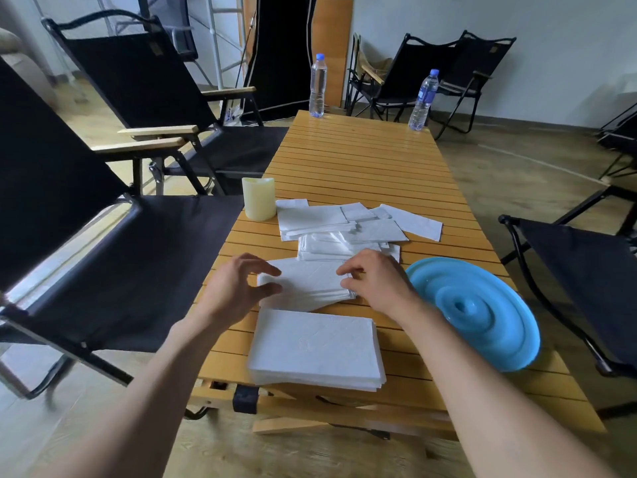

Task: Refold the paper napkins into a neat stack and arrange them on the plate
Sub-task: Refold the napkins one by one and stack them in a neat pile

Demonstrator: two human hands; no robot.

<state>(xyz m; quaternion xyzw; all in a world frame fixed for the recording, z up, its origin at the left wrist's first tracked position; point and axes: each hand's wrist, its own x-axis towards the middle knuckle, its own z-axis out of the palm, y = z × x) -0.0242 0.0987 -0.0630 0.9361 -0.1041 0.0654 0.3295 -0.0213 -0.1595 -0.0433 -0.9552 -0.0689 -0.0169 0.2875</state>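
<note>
A folded white napkin (306, 282) lies across the slatted wooden table (362, 160) between my hands. My left hand (238, 288) curls at its left end, thumb and fingers around the napkin's edge. My right hand (375, 279) pinches its right end with curled fingers. A neat stack of folded napkins (315, 350) sits at the near table edge. Beyond my hands lies a loose pile of unfolded napkins (341, 225). The light blue plate (479, 312) stands to the right, with no napkins on it.
A cream candle (259, 203) stands left of the loose pile. Two water bottles (317, 86) (423, 100) stand at the table's far end. Black folding chairs (113, 243) (586, 270) flank the table on both sides.
</note>
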